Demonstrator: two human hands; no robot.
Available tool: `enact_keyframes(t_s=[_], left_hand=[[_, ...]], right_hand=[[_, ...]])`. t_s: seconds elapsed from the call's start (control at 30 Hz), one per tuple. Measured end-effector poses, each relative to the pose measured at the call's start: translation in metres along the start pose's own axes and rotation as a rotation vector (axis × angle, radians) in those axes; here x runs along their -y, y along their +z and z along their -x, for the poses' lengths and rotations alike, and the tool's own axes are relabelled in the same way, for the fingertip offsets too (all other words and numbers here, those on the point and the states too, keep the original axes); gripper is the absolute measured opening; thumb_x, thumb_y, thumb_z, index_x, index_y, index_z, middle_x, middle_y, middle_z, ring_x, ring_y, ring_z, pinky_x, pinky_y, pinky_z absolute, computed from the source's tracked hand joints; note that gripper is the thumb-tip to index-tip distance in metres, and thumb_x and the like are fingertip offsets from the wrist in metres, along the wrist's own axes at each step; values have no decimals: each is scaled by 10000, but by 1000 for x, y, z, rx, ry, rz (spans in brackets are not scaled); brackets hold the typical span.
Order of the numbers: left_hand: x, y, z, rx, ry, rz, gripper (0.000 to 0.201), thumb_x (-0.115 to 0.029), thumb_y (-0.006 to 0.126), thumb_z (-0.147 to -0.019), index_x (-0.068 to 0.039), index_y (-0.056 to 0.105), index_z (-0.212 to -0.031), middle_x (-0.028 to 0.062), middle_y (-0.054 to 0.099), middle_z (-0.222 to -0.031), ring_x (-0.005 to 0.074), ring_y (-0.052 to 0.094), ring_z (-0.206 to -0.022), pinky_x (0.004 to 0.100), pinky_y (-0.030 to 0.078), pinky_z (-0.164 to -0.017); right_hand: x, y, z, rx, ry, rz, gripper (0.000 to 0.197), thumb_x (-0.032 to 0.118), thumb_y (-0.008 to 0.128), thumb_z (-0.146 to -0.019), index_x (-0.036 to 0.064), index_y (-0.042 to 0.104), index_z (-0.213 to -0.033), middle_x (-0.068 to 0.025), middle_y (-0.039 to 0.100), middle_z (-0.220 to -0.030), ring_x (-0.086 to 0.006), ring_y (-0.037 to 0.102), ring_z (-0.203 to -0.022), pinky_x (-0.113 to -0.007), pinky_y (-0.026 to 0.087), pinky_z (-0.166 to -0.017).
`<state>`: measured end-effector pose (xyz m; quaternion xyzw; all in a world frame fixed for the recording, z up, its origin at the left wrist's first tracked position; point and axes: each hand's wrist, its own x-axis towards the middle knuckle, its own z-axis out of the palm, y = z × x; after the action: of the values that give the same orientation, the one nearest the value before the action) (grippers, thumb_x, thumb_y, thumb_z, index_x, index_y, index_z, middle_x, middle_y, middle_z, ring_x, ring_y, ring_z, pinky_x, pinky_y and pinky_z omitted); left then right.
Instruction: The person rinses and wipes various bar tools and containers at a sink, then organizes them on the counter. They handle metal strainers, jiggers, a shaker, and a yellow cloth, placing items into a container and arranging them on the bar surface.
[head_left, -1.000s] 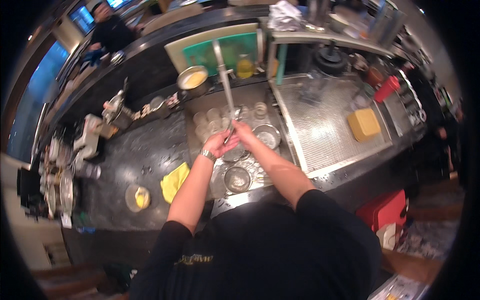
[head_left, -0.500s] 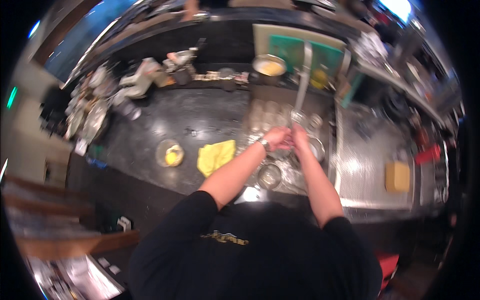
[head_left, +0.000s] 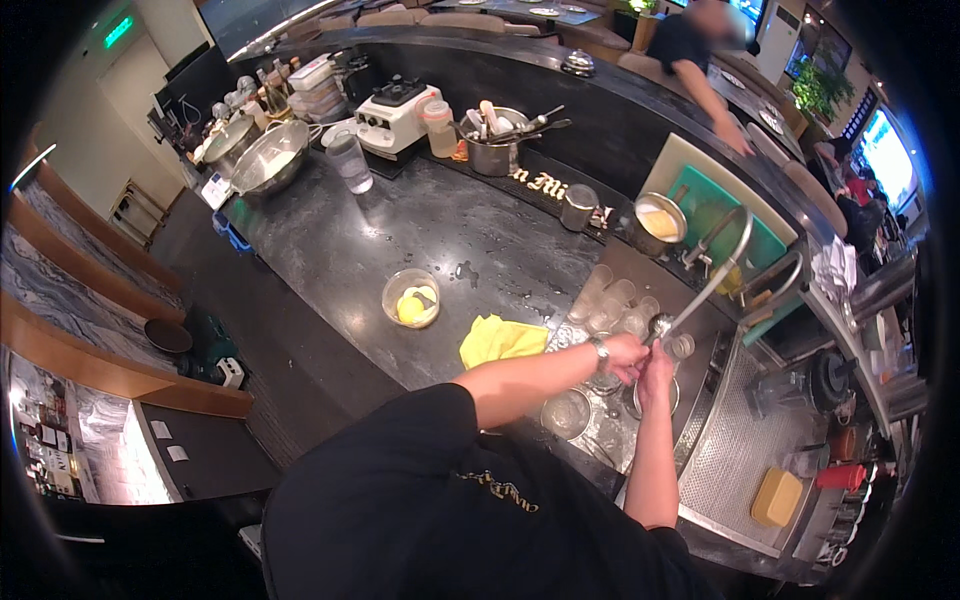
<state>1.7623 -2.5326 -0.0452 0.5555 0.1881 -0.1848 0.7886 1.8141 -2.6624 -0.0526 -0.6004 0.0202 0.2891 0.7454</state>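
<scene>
Apparently rinsing in sink (head_left: 658, 280), close beside drinking glasses (head_left: 620, 293). With left hand (head_left: 627, 354) and right hand (head_left: 657, 371) together at end of faucet (head_left: 711, 287), with fingers bunched narrow; cannot tell around what. Next, probably calls for careful turning, clear of glasses.

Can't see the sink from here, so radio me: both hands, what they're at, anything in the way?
Left hand, right hand together near curved silver metal faucet. Grip unclear. Clear glass tumblers close by in grey metal sink.
</scene>
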Motion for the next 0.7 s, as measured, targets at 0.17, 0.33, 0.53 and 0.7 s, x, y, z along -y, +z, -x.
enact_keyframes(t_s=[0.17, 0.33, 0.53, 0.7], left_hand=[[16, -49, -26, 139, 6, 315, 401, -330, 522, -1027, 15, 604, -1213, 169, 618, -1257, 286, 649, -1098, 524, 587, -844], [6, -3, 3, -2, 19, 348, 195, -218, 469, -1050, -120, 499, -1217, 81, 588, -1016, 213, 626, -891, 378, 596, -669], [24, -26, -36, 297, -220, 774, 132, -146, 470, -1047, -65, 507, -950, 16, 544, -777, 107, 546, -622, 248, 514, -538], [0, -39, -1, 335, -184, 657, 85, -57, 521, -1004, 13, 532, -958, 70, 562, -838, 132, 516, -675, 224, 463, -592]], right_hand=[[7, 9, -4, 38, -3, -13, 306, 275, 482, -1060, -3, 600, -1109, -117, 697, -1013, -192, 674, -893, -332, 541, -785], [-4, 32, 3, -5, -45, 63, 358, 286, 541, -1035, -13, 583, -1229, -109, 675, -1089, -188, 659, -949, -291, 528, -816], [0, -43, -41, -202, -159, 763, 464, 458, 570, -983, 58, 658, -1200, -91, 660, -1149, -154, 601, -1003, -327, 473, -846], [26, 9, -59, -239, 146, 421, 306, 265, 599, -946, 84, 641, -1189, -68, 672, -1108, -175, 598, -1014, -397, 494, -843]])
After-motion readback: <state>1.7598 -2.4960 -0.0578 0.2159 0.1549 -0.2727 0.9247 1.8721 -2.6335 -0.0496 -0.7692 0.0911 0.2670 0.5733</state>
